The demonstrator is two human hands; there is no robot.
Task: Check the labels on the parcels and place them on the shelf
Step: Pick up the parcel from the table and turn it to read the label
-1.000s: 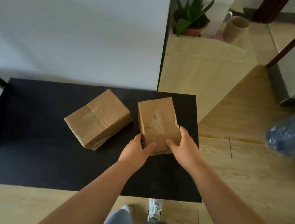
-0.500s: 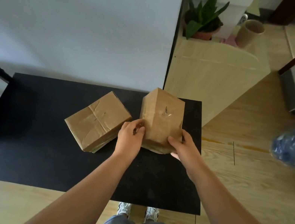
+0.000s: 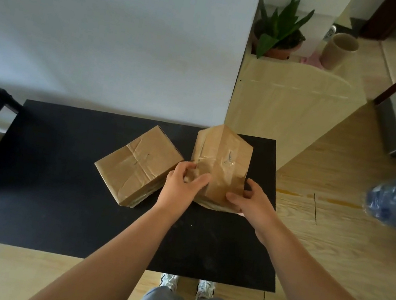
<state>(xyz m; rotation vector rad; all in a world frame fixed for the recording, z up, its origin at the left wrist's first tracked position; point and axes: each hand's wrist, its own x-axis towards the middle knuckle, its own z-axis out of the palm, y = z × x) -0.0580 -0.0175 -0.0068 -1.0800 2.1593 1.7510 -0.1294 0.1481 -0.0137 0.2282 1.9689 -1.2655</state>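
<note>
Both hands, left (image 3: 179,189) and right (image 3: 252,203), clamped on tilted parcel (image 3: 220,164) over black table (image 3: 50,203), beside second parcel (image 3: 137,164). Slick tape, crumpled wrap: could slip if tilted further.

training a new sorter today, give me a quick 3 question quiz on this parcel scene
1. True or false: both hands grip the tilted-up parcel.
2. Which item stays untouched? A) the flat parcel B) the tilted-up parcel C) neither
3. Fill in: both parcels are on a ____ coloured table.

Key
1. True: the left hand holds its left side and the right hand its right side.
2. A: it lies flat beside the left hand, with no fingers on it.
3. Black.
</note>
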